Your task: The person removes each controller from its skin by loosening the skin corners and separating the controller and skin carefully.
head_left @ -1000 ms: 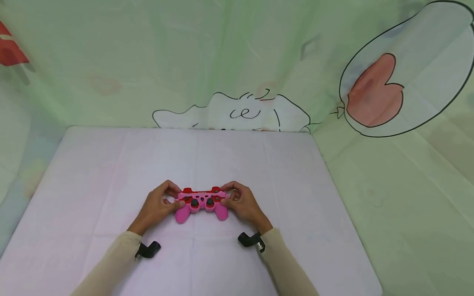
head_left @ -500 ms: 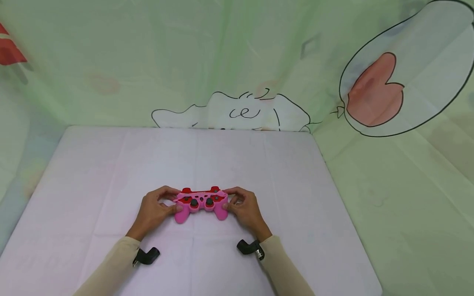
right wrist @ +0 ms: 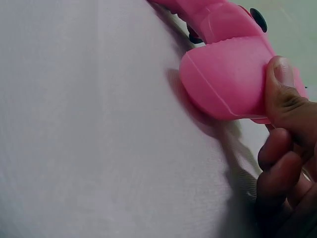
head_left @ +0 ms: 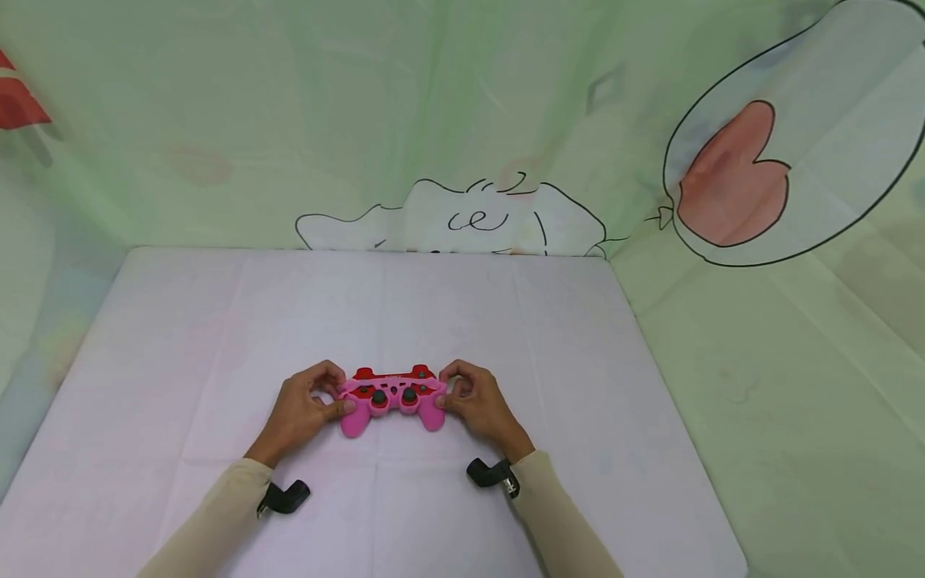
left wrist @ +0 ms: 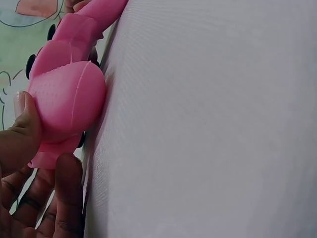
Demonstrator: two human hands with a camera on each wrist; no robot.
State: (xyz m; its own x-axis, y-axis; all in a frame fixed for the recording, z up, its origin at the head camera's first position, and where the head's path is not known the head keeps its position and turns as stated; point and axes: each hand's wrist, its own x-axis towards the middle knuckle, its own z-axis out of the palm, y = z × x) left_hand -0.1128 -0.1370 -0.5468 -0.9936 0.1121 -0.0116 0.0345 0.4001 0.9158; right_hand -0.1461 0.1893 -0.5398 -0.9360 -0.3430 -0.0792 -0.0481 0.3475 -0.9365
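Note:
A red game controller [head_left: 396,375] lies near the middle of the table, partly wrapped in a soft pink cover [head_left: 352,423]. The cover surrounds both handles and the black thumbsticks, while red shell shows along the top edge and around the buttons. My left hand [head_left: 302,408] pinches the cover at its left end; in the left wrist view the thumb [left wrist: 24,121] presses the pink handle. At the opposite end my right hand [head_left: 486,405] grips the cover, its thumb [right wrist: 286,99] on the right handle in the right wrist view. The controller's underside is hidden.
A white cloth covers the table [head_left: 217,321]. Green printed fabric [head_left: 325,104] hangs behind it and at the sides. Black wrist cameras [head_left: 285,498] stick out from both beige sleeves [head_left: 209,522].
The right fingers have shifted at the upper right corner, and the right thumb has moved lower onto the handle. My left hand has slid slightly left and down. The controller stays nearly in place.

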